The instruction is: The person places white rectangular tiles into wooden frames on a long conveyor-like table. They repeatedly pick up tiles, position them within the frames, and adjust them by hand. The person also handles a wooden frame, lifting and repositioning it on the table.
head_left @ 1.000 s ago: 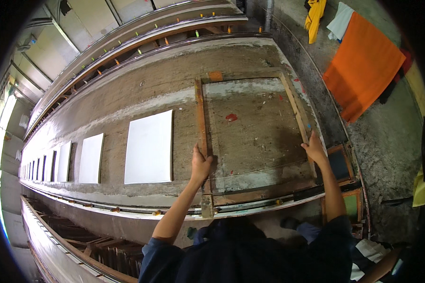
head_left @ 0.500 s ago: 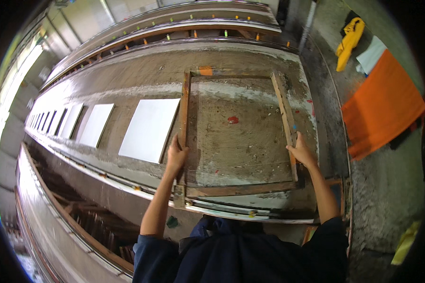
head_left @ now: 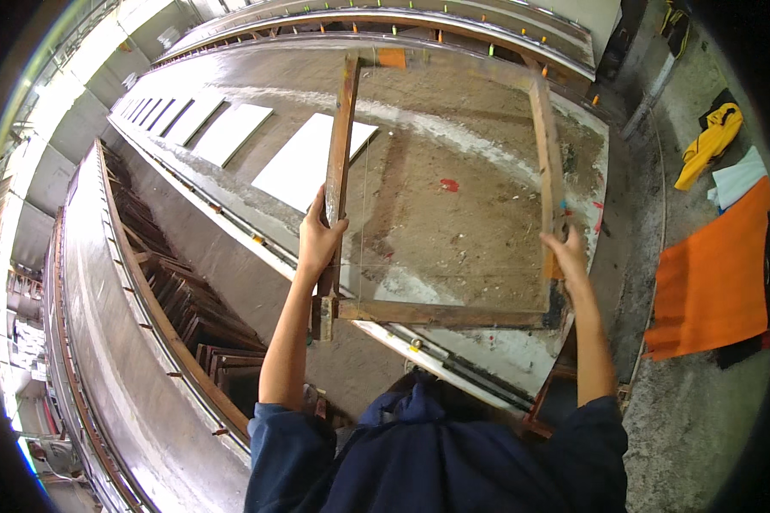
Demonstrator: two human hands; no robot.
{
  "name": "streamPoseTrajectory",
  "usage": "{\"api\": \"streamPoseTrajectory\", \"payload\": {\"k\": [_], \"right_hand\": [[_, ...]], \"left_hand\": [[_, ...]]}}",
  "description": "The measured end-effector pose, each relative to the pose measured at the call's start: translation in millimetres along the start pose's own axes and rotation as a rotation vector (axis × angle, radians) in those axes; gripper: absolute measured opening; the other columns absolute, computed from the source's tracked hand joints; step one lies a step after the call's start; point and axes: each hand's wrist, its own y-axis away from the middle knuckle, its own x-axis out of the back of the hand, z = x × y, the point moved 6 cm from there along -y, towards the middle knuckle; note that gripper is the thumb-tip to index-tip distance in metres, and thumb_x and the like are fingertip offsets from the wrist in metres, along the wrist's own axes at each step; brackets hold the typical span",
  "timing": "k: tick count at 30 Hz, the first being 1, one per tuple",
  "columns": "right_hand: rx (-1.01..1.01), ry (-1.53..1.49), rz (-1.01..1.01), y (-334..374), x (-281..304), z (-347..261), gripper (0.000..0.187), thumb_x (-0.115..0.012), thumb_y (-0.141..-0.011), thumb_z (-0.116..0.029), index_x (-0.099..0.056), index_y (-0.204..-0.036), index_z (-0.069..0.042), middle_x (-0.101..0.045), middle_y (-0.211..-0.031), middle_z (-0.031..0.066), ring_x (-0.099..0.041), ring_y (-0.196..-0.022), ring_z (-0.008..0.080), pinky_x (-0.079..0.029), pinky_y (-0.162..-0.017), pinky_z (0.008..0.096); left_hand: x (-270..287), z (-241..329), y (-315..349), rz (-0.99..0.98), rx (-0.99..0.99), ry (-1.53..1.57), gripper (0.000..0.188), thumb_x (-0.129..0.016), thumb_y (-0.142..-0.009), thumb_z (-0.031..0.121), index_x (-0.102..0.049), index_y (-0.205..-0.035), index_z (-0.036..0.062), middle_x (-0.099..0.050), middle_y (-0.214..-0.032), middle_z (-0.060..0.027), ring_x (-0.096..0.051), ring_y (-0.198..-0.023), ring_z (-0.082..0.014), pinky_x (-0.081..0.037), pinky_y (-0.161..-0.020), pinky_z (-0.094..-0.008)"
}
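Observation:
Both my hands hold a large rectangular wooden frame (head_left: pixel 441 315) above a long stained table (head_left: pixel 265 73). My left hand (head_left: pixel 319 239) is closed around the left bar, low down near the front corner. On the right bar, my right hand (head_left: pixel 570 256) grips at about the same height. Through the frame the brown table surface shows, with a small red stain; a fine thread crosses inside it. Whether clear mesh fills it I cannot tell. A white sheet (head_left: pixel 295 167) lies on the table, partly behind the left bar.
Smaller-looking white sheets (head_left: pixel 233 134) run in a row to the far left. A metal rail (head_left: pixel 415 344) follows the table's near edge. Another long table (head_left: pixel 120 282) stands at left, with frames stacked beneath. At right hang an orange cloth (head_left: pixel 714 269) and a yellow cloth (head_left: pixel 712 141).
The frame has risen off the table and come away from the white sheets' plane, held in both hands throughout. My view has turned left, showing more of the left table.

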Motion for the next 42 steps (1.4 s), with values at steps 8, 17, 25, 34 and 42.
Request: {"api": "streamPoseTrajectory", "payload": {"k": [8, 17, 25, 34, 42], "right_hand": [[0.287, -0.222, -0.015, 1, 23, -61, 0.037, -0.063, -0.083, -0.020, -0.047, -0.111, -0.001, -0.060, -0.087, 0.0092, -0.061, -0.068, 0.0167, -0.048, -0.066, 0.0321], [0.539, -0.531, -0.011, 19, 81, -94, 0.028, -0.055, -0.080, -0.001, -0.047, -0.108, -0.002, -0.055, -0.084, 0.0058, -0.051, -0.067, 0.0126, -0.042, -0.061, 0.0294], [0.508, -0.441, 0.060, -36, 125, -30, 0.031, -0.060, -0.080, -0.008, -0.048, -0.107, 0.000, -0.058, -0.092, 0.0087, -0.059, -0.078, 0.0172, -0.047, -0.073, 0.0337], [0.543, 0.096, 0.289, -62, 129, -9, 0.074, -0.065, -0.081, -0.017, -0.025, -0.137, 0.009, -0.045, -0.130, 0.0282, -0.046, -0.120, 0.0375, -0.037, -0.099, 0.0436], [0.737, 0.226, 0.591, -36, 118, -11, 0.070, -0.059, -0.085, -0.009, -0.019, -0.141, 0.004, -0.025, -0.141, 0.0270, -0.028, -0.131, 0.0402, -0.027, -0.106, 0.0466]], "left_hand": [[20, 38, 14, 0.148, -0.001, 0.196, 0.069, -0.063, -0.077, 0.003, -0.033, -0.139, -0.0011, -0.054, -0.122, -0.0222, -0.054, -0.110, -0.0234, -0.042, -0.094, -0.0341], [12, 48, 8, 0.035, 0.013, 0.452, 0.077, -0.069, -0.082, 0.023, -0.023, -0.140, 0.0009, -0.058, -0.103, -0.0168, -0.058, -0.086, -0.0206, -0.048, -0.075, -0.0294], [-79, 74, 20, 0.229, 0.067, 0.561, 0.037, -0.056, -0.091, 0.034, -0.058, -0.097, -0.0019, -0.058, -0.071, -0.0047, -0.056, -0.061, -0.0113, -0.045, -0.054, -0.0252], [-112, 72, 45, 0.346, 0.079, 0.504, 0.035, -0.061, -0.089, 0.029, -0.057, -0.101, -0.0041, -0.059, -0.069, -0.0052, -0.056, -0.062, -0.0113, -0.047, -0.058, -0.0264], [-125, 54, 48, 0.348, 0.090, 0.536, 0.047, -0.061, -0.088, 0.026, -0.050, -0.112, -0.0133, -0.061, -0.072, -0.0087, -0.059, -0.066, -0.0124, -0.048, -0.060, -0.0279]]}}
